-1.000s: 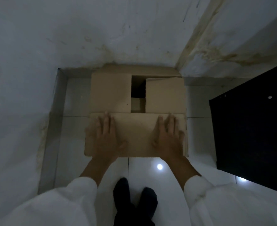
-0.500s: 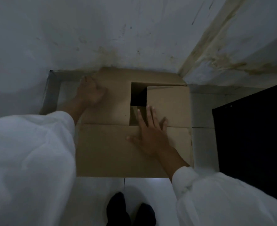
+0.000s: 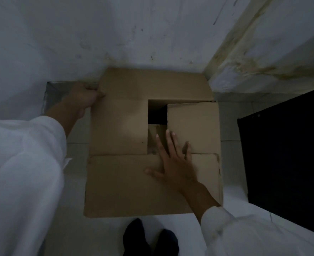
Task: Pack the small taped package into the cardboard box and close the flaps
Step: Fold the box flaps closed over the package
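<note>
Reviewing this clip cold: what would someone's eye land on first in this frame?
The large brown cardboard box fills the centre of the floor against the white wall, its flaps folded in except for a dark square gap near the middle. The right hand lies flat on the near flap with fingers reaching toward the gap, while the left hand grips the box's far left edge. A black cabinet-like panel stands at right.
</note>
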